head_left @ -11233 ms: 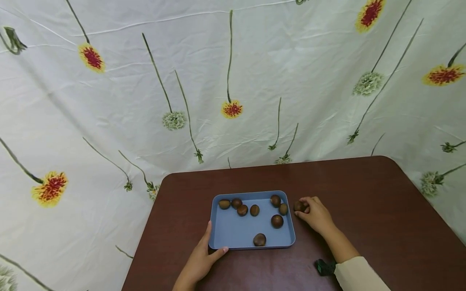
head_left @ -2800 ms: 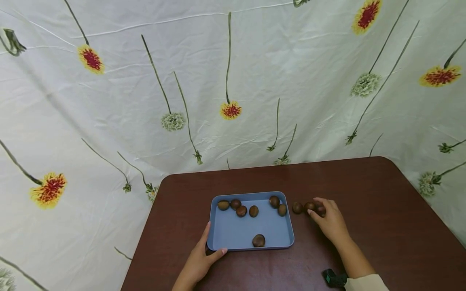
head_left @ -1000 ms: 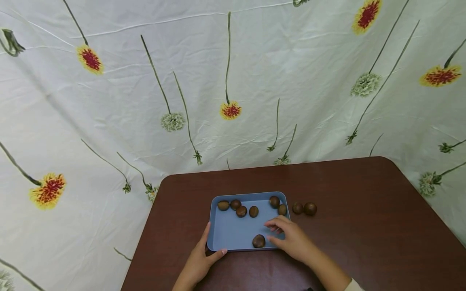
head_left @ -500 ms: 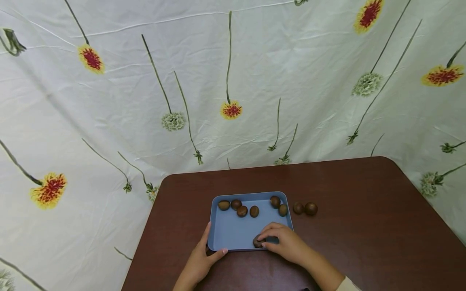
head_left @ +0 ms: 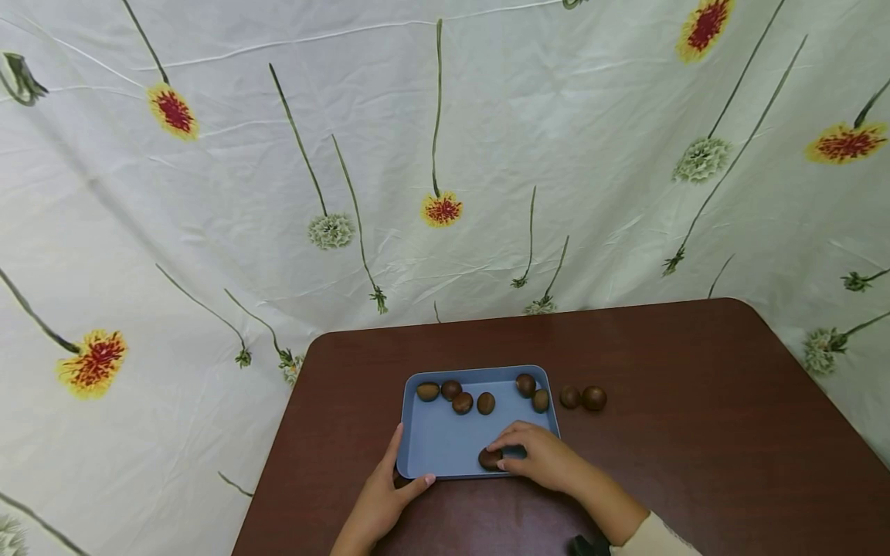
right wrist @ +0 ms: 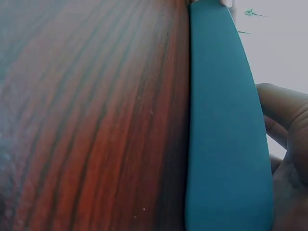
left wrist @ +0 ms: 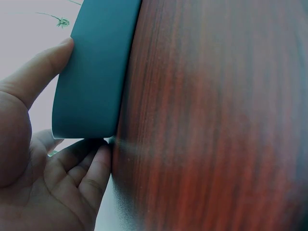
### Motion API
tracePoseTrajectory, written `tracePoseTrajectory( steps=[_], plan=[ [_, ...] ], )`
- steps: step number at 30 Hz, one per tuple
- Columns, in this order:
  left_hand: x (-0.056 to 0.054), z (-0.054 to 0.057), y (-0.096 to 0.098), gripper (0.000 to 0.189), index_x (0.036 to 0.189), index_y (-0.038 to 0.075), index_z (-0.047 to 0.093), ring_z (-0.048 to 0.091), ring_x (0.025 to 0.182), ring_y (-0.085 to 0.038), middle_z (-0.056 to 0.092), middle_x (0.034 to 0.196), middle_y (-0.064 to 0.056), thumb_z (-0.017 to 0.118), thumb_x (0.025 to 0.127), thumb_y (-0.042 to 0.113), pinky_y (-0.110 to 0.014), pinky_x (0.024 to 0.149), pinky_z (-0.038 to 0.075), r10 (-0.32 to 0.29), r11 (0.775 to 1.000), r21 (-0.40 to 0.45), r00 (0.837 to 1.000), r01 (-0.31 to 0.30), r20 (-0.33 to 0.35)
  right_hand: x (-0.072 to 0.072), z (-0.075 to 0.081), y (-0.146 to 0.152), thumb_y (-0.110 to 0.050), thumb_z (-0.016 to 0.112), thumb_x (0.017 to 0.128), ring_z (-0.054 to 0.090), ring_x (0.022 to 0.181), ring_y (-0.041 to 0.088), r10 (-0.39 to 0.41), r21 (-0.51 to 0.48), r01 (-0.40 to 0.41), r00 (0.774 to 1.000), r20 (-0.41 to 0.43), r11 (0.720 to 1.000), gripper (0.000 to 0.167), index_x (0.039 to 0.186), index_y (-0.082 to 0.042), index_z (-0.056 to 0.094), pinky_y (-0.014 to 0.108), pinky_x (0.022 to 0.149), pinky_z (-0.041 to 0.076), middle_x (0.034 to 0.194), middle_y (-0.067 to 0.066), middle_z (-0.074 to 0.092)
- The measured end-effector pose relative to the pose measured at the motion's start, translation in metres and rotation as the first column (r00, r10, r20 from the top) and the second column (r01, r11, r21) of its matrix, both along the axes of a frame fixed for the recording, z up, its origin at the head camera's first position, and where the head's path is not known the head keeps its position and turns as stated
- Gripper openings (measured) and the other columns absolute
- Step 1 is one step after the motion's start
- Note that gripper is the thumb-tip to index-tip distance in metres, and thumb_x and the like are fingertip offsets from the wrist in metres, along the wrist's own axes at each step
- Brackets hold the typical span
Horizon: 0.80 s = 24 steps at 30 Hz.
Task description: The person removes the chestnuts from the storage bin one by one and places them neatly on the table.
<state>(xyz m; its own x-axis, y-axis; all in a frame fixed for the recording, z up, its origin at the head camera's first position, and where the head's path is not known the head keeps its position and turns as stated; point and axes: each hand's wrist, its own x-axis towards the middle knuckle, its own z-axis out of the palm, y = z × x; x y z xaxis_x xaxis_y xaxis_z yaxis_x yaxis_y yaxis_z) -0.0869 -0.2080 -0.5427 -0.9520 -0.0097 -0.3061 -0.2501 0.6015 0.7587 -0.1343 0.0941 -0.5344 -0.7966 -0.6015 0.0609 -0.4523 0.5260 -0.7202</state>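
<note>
My left hand (head_left: 378, 494) holds the near left corner of a shallow blue tray (head_left: 445, 444), thumb on the front rim and fingers along the left side. In the left wrist view, the left thumb (left wrist: 45, 70) touches the top of the tray's outer wall (left wrist: 96, 77). Inside the tray near the front, my right hand (head_left: 538, 457) pinches a brown chestnut (head_left: 490, 459) between thumb and fingers. In the right wrist view, the tray wall (right wrist: 226, 120) hides that chestnut and part of the right hand (right wrist: 291, 130).
Several chestnuts (head_left: 462, 403) lie toward the tray's back left; two more chestnuts (head_left: 526, 385) sit by its back right corner. On the dark wooden table (head_left: 681, 386), two chestnuts (head_left: 594, 398) lie right of the tray. A flowered white cloth (head_left: 389, 154) hangs behind.
One chestnut from the tray's right side now lies on the table beside another. My right hand came back over the tray and took hold of the front chestnut, shifting it slightly left. Left hand unmoved.
</note>
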Motion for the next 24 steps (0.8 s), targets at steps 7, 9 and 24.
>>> tracePoseTrajectory(
  steps=[7,9,24],
  plan=[
    [0.0003,0.0001,0.0010,0.110,0.165,0.029,0.009,0.030,0.148,-0.051,0.024,0.167,-0.022,0.078,0.084,0.055,-0.071,0.110,0.034,0.003,1.000,-0.004,1.000,-0.003,0.000,-0.0039,-0.0017,-0.0026,-0.028,0.075,0.093,0.064,0.110,0.013,-0.009,0.019,0.009,1.000,-0.025,1.000,0.028,0.121,-0.023,0.074,0.035,0.095,0.054,0.115,-0.010,0.068],
    [0.0004,0.0002,0.0012,0.110,0.165,0.029,0.009,0.030,0.148,-0.051,0.024,0.166,-0.022,0.078,0.084,0.055,-0.071,0.110,0.034,0.002,1.000,-0.003,1.000,-0.002,0.001,-0.0045,-0.0032,-0.0032,-0.028,0.075,0.093,0.065,0.110,0.012,-0.013,0.024,0.014,0.999,-0.035,1.000,0.028,0.120,-0.024,0.074,0.035,0.094,0.054,0.115,-0.011,0.068],
    [-0.0003,-0.0011,0.0003,0.110,0.165,0.030,0.008,0.030,0.149,-0.050,0.024,0.167,-0.022,0.078,0.083,0.056,-0.071,0.110,0.034,0.009,1.000,0.000,1.000,-0.009,0.009,-0.0027,-0.0074,-0.0066,-0.028,0.079,0.089,0.060,0.089,0.007,-0.089,0.046,0.091,0.995,-0.051,0.995,0.033,0.119,-0.016,0.072,0.023,0.075,0.050,0.106,-0.007,0.066]
  ],
)
